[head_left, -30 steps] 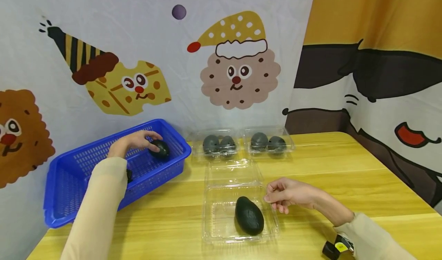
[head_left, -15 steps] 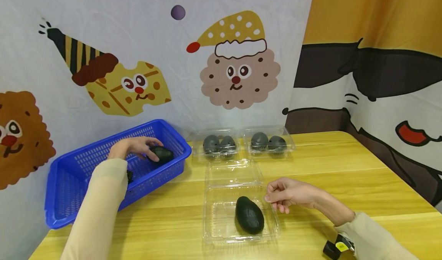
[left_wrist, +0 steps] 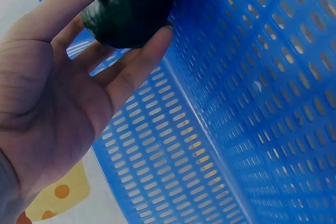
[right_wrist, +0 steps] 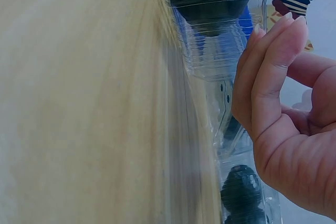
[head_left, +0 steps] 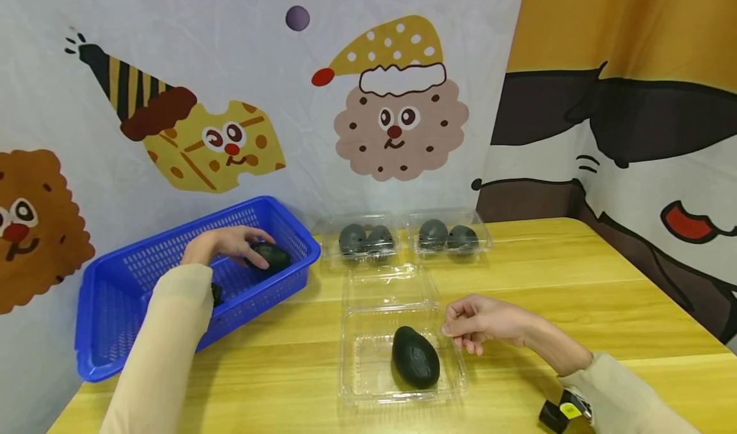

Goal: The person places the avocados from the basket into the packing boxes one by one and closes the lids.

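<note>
Inside the blue basket [head_left: 288, 283], my left hand [head_left: 224, 243] grips a dark green avocado [head_left: 275, 257] near the right end. Thumb and fingers curl about this avocado [left_wrist: 131, 9] in the left wrist view, its upper part cut off by the frame. An unlidded clear plastic clamshell container [head_left: 359, 383] lies on the table, its lid [head_left: 388, 287] folded back. One avocado [head_left: 416, 358] lies in the right half of its tray. My right hand [head_left: 486, 322] pinches the tray's right rim between thumb and index finger, the other fingers loosely bent.
Behind the lid, two closed clear containers [head_left: 331, 245] [head_left: 486, 235] hold two avocados each, against the printed cloth backdrop [head_left: 299, 133]. The wooden table [head_left: 576, 280] reaches to the right. A black device [head_left: 554, 416] is at my right wrist.
The avocado under my left hand has turned and come down slightly toward the basket's front, with the thumb shifting along it. My right hand and the unlidded container have stayed in place.
</note>
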### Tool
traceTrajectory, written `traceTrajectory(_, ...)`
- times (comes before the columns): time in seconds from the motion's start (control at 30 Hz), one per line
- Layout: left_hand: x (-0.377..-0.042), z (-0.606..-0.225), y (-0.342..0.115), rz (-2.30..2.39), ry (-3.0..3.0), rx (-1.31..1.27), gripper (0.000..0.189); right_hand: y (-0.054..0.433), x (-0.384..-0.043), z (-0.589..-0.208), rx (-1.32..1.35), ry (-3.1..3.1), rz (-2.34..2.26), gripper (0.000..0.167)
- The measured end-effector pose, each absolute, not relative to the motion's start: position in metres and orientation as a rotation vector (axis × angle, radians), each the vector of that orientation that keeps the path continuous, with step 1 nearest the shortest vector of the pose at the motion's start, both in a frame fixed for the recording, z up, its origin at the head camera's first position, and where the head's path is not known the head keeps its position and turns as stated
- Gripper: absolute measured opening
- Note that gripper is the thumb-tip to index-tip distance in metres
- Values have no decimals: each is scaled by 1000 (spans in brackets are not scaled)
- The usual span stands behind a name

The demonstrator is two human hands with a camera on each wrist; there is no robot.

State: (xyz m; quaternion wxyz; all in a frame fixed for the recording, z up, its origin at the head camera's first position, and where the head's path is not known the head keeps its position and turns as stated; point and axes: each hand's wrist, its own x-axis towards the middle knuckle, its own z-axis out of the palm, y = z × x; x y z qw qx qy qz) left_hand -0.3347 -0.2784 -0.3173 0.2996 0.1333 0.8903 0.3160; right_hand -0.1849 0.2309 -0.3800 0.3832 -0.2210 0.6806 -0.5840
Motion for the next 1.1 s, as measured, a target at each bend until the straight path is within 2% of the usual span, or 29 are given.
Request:
traceTrajectory(0.67, -334, -306, -283, 836, 2537, 422, 70, 231, -183, -379, -575, 1734, -1494, 13)
traceTrajectory(1.1, -322, -284, -283, 895, 2674, 497, 68, 231, -183, -378, -584, 1741, -1491, 14)
